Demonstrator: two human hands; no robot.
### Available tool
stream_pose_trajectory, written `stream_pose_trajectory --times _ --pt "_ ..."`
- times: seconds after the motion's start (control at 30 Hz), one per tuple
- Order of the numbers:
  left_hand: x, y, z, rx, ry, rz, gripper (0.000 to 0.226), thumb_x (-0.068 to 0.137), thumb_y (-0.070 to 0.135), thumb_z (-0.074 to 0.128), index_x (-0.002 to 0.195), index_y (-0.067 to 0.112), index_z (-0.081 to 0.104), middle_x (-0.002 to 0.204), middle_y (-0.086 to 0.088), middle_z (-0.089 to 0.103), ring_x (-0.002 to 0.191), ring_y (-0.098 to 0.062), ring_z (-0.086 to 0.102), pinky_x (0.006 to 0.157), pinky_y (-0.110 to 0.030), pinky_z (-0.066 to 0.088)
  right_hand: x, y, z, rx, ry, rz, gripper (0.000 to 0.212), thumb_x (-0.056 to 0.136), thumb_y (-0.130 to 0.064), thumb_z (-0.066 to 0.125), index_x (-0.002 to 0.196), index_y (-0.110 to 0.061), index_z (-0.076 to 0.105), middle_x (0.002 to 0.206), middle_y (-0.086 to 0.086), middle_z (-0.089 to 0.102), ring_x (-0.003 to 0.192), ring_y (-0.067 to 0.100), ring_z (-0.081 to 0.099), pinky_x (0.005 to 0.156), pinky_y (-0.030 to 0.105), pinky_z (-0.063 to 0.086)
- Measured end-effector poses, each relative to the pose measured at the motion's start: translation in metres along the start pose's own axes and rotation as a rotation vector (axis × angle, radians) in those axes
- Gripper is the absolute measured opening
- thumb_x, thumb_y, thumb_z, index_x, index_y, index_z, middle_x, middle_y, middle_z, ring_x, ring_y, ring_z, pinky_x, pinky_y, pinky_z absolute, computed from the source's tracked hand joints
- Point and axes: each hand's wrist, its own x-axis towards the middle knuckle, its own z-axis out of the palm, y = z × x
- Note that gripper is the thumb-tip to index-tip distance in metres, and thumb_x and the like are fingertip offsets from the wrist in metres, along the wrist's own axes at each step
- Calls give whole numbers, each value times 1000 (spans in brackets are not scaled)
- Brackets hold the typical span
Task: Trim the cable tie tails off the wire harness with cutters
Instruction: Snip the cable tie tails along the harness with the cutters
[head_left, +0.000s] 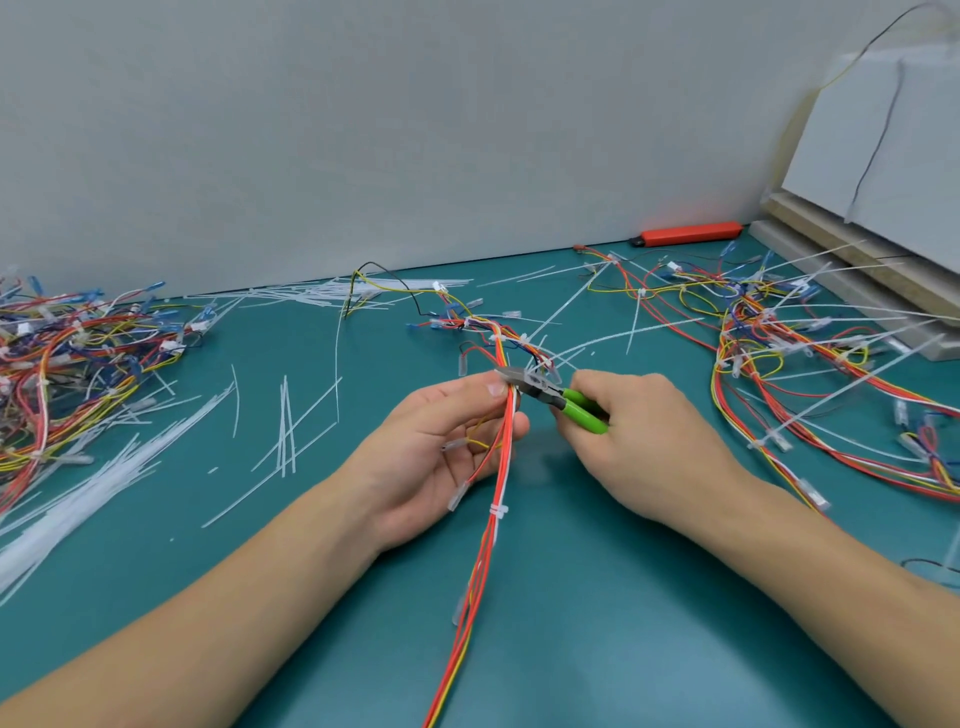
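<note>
While cutters meet harness: mid-table, on a teal mat (597, 597).
Left hand (447, 447): thumb and fingers pinch the red-and-yellow wire harness (496, 519).
Right hand (649, 441): fingers curl round green-handled cutters (550, 395), tips at the harness.
Far right: orange utility knife (691, 234).

Two hands: left hand (441, 447), right hand (649, 441). One pair of cutters (550, 395), green handles. One wire harness (498, 467) held over tabletop (597, 597) middle. Two heaps of further harnesses: left heap (78, 364) at left edge, right heap (810, 353) toward right edge; harnesses within each too tangled to count. Loose white tie tails (104, 483) scattered across left half, too many to count. One orange tool (691, 234) at far edge. One white board (883, 150) at far right corner.
</note>
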Motion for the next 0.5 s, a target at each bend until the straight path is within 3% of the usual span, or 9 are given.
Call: stream_pose_trajectory --times 0.17,0.27,0.4,0.5 --pt "0 0 1 1 -4 1 25 88 16 66 110 7 70 84 -6 65 69 -12 69 57 -22 53 -2 4 2 77 16 -55 25 93 -43 65 77 -28 53 63 -6 56 62 16 52 57 35 44" --pt "0 1 1 -6 5 -9 18 85 17 68 101 9 73 82 -7 66 70 -12 70 58 -23 55 0 1 1 95 1 -119 9 94 -43 65 96 -35 63 79 -16 61 81 9 54 71 32 43" --pt "1 2 1 -11 -6 -24 11 87 16 67 93 10 75 78 -6 66 67 -12 70 57 -23 55 0 1 2 109 11 -123 24 90 -47 59 110 -36 66 93 -20 63 95 11 54 83 31 43" --pt "1 2 2 -36 -12 -25 15 87 14 67 99 6 70 77 -6 66 67 -13 69 56 -23 54 -1 0 4 96 20 -124 16 93 -37 67 108 -35 66 96 -19 65 97 10 56 84 28 44"
